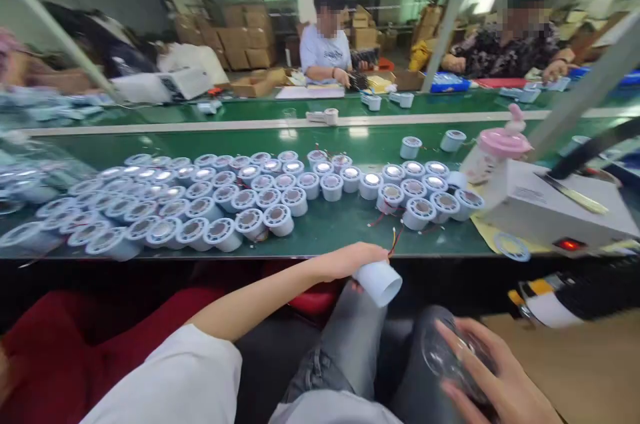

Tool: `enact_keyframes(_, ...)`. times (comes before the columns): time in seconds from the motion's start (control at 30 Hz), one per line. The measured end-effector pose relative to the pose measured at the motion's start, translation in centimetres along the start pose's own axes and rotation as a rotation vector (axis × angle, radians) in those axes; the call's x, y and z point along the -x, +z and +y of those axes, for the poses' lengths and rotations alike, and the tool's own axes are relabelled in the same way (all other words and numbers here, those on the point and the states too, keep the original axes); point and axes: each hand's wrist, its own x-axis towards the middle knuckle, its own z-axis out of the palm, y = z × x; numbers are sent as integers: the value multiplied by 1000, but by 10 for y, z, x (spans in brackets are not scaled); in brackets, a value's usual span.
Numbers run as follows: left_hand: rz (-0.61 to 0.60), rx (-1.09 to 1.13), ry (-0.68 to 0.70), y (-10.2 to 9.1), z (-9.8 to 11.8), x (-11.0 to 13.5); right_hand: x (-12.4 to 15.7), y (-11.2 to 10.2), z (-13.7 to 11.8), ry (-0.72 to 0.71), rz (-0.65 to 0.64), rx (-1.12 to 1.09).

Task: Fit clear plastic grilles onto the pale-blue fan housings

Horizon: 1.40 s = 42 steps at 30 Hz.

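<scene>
My left hand point(356, 261) is wrapped round a light-blue plastic cylinder housing point(377, 283), held just past the bench's near edge above my lap. The housing is tilted, with its open end facing me and to the right. Thin coloured wires point(395, 242) stick out behind it. Lower right, my right hand point(483, 364) is curled, blurred by motion, round a clear round plastic piece point(436, 352) over my leg; its exact kind does not show. Many similar housings point(279, 219) with slotted round tops stand on the green bench point(320, 237) beyond my hands.
At right stand a grey box point(545, 211) with a lit red switch, tweezers point(575, 194) on top, and a pink-lidded cup point(500, 151). A light-blue ring point(512, 246) lies before them. Cardboard point(580, 371) is below. Two people point(327, 44) work across the bench; red clothing shows at left.
</scene>
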Motion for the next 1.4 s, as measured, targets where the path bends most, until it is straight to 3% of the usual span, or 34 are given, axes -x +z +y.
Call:
enact_keyframes(0.13, -337, 178, 77, 36, 14, -4, -32, -6, -21, -83, 59, 282)
enact_keyframes(0.2, -406, 184, 126, 42, 20, -4, -43, -11, -22, -36, 1, 354)
enact_keyframes(0.27, -327, 105, 188, 44, 25, -3, -46, -15, -21, 49, -97, 283)
enact_keyframes(0.37, -69, 13, 228, 47, 27, 2, -40, -18, -22, 244, -190, -30)
enact_keyframes(0.47, 78, 101, 246, 56, 21, 4, -36, -17, -27, 390, -144, -298)
enact_keyframes(0.6, 145, 184, 338, 69, 4, 1, -36, -14, -31, 489, -11, -447)
enact_keyframes(0.73, 92, 229, 419, 77, -5, 0, -36, -13, -23, 629, 81, -683)
enact_keyframes(0.87, -46, 476, 315, 80, 0, 4, -31, -16, -12, 695, 94, -996)
enact_keyframes(0.93, -80, 641, 232, 81, 4, 6, -27, -18, -11, 578, 35, -936)
enact_keyframes(1.0, -113, 770, 172, 82, 7, 9, -22, -20, -14, 432, -17, -725)
enact_keyframes(1.1, -165, 815, 144, 80, 9, 12, -16, -22, -21, 331, -18, -483)
enact_keyframes(1.4, -103, 581, 349, 70, 14, 19, -14, -28, -28, 463, -86, -730)
